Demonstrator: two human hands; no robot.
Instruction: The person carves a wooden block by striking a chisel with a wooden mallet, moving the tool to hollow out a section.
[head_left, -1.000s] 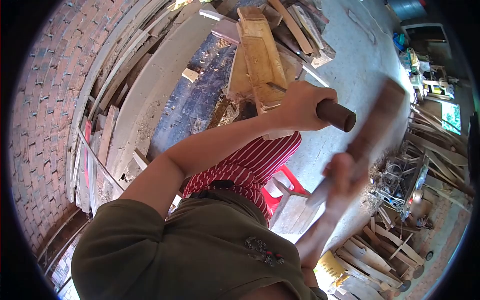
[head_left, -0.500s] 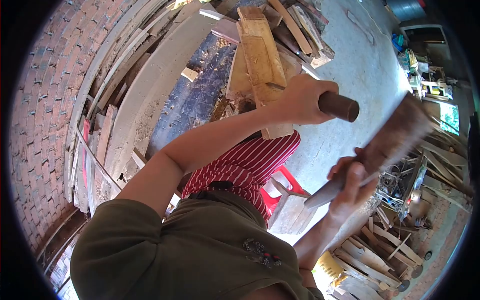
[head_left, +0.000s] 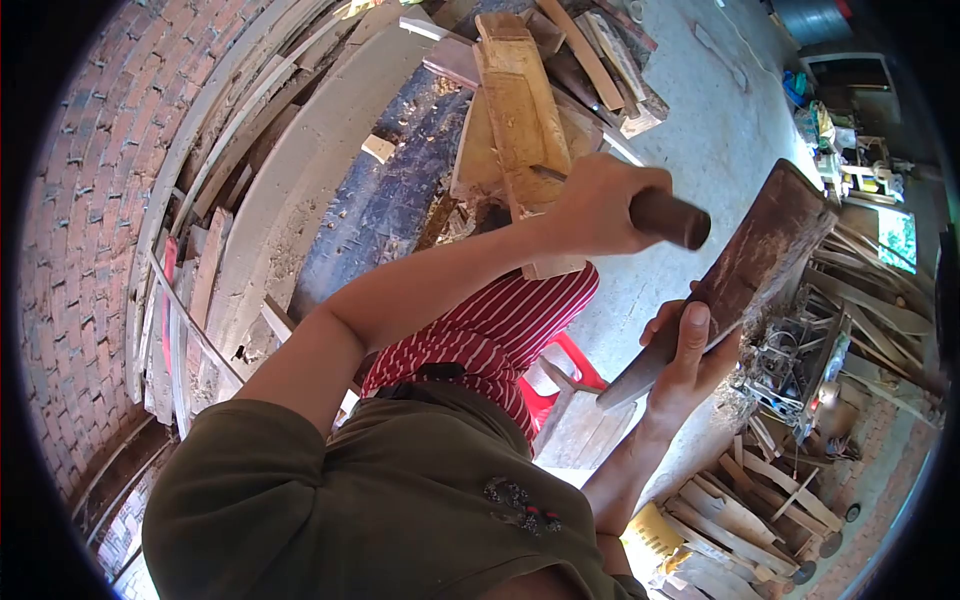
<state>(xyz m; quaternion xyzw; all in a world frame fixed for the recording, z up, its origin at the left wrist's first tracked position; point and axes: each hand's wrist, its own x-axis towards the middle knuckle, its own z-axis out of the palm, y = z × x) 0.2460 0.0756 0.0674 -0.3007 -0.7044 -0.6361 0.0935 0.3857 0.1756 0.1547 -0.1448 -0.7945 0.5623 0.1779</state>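
My left hand is closed round a chisel; its dark cylindrical handle sticks out to the right, and a short bit of dark blade shows left of the fingers. Beneath lies a yellow-brown board with an outlined, hollowed face, and the blade overlaps it. My right hand grips the narrow end of a heavy brown wooden mallet, thumb along its side. The mallet's broad end is raised, tilted up and right, apart from the chisel handle.
A dark blue surface strewn with shavings lies left of the board, with a small wood block on it. Scrap planks lie beyond. A red stool stands by my knee. Long timbers lean against the brick wall.
The mallet in my right hand has swung left, nearer to the chisel handle. My left hand and the chisel have barely shifted, and the board is where it was.
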